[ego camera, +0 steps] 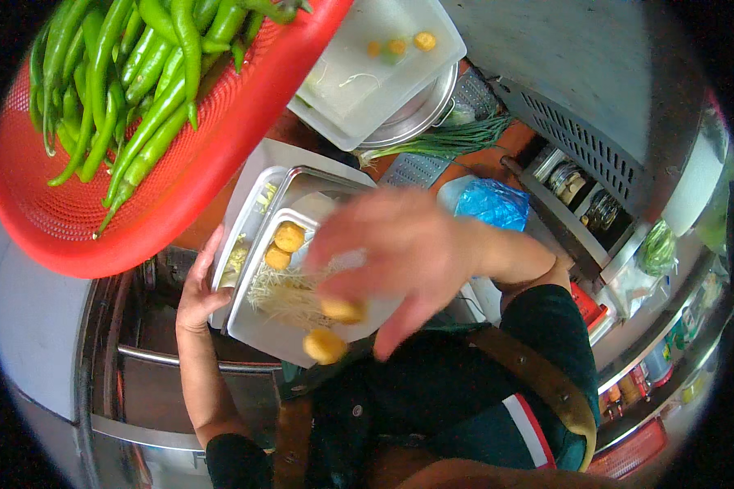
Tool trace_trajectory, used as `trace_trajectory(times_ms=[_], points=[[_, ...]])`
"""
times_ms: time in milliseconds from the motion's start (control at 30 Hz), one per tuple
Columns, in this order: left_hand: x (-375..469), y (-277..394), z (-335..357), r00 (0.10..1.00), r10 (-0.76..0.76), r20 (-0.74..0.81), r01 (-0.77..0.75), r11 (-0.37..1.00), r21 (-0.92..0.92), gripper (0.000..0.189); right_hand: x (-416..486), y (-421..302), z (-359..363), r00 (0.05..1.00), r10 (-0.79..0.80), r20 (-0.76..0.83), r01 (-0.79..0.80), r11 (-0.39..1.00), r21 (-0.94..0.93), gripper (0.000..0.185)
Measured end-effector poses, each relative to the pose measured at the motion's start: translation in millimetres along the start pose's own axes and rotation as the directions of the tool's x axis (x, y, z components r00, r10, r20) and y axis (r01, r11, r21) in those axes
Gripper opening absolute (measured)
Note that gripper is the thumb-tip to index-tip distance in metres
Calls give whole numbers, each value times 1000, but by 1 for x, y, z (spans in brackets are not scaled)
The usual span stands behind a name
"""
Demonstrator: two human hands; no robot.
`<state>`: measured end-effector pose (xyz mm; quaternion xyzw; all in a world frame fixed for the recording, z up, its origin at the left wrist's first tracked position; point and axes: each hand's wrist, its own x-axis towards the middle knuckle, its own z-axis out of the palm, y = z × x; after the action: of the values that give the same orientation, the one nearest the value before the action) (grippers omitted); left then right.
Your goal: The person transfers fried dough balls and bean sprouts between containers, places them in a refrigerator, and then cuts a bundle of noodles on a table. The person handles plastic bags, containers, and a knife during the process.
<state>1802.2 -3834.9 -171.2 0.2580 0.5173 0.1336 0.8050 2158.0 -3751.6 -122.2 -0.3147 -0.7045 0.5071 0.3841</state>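
Observation:
My left hand [202, 293] grips the left edge of the stacked trays, its thumb on the rim of a white tray [223, 250] with chopped pale-green pieces. Beside that tray, a second tray [263, 345] holds thin whitish shreds [281, 299] and round golden-yellow pieces [289, 236]. My right hand [397, 257], blurred, hovers over this tray with fingers spread. Two more round yellow pieces, also blurred, are just below its fingers, one near the tray's lower edge [324, 346]; whether they are falling I cannot tell.
A red plastic basket [220, 177] of long green chillies [153, 147] looms at upper left. A translucent tub [404, 85] with a few yellow pieces rests over a metal pot [416, 116]. Green onions [452, 140], a blue plastic bag [492, 203] and a metal cabinet with slots [575, 134] lie beyond.

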Motion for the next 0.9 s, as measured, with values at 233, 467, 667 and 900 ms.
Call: trace_trajectory(times_ms=[233, 467, 667, 900], points=[[-12, 0, 2, 998, 18, -66, -13, 997, 71, 97, -35, 222, -95, 485, 687, -542, -785, 69, -615, 74], [-29, -5, 5, 944, -210, -254, 240, 966, 92, 103, -55, 291, -72, 354, 755, -553, -837, -8, -546, 69], [-36, -18, 2, 925, -262, -275, 232, 963, -136, 106, -75, 316, -31, 532, 624, -572, -809, 174, -562, 40], [-32, -20, 0, 973, -49, -224, 46, 999, -20, 83, -96, 321, -61, 425, 680, -598, -862, 102, -496, 28]])
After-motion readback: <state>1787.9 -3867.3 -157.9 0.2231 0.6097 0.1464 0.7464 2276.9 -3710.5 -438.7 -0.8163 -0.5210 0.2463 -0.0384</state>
